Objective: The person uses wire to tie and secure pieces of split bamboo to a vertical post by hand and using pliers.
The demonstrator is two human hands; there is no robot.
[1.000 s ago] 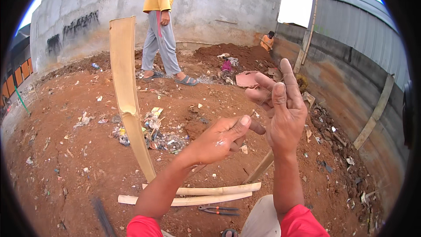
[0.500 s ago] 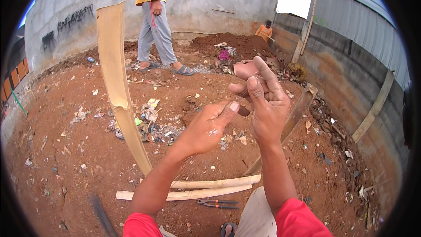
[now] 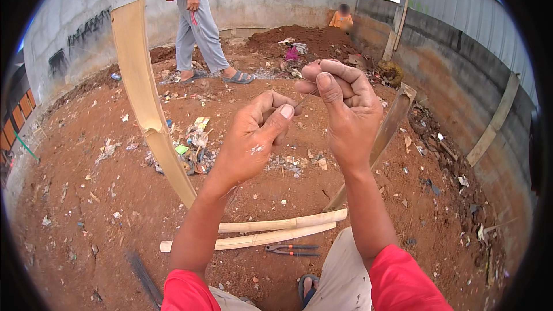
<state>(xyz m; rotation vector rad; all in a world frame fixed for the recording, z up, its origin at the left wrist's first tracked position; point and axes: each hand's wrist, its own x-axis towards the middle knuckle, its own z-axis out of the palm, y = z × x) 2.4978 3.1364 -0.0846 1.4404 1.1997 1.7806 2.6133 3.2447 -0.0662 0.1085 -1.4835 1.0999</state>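
In front of me, my left hand (image 3: 250, 135) is closed in a pinch on a thin strand (image 3: 306, 97) that looks like wire. The strand crosses the small gap to my right hand (image 3: 350, 112), whose fingers are curled around its other part, thumb upright. Below the hands, two pale split bamboo strips (image 3: 282, 222) lie side by side on the soil. Just nearer to me is a pair of pincers (image 3: 292, 247) with orange and black handles. At the lower left, a bundle of dark thin wires (image 3: 144, 279) rests on the ground.
A wide bamboo slat (image 3: 131, 52) stands upright on the left, a shorter stake (image 3: 394, 116) leans on the right. A person in yellow (image 3: 199, 29) is beyond the slat; another in orange (image 3: 341, 20) is by the far corner. Litter (image 3: 199, 138) dots the red soil.
My left hand has turned and its fingers now pinch together. My right fingers have curled inward from a more spread pose. The view has shifted slightly.
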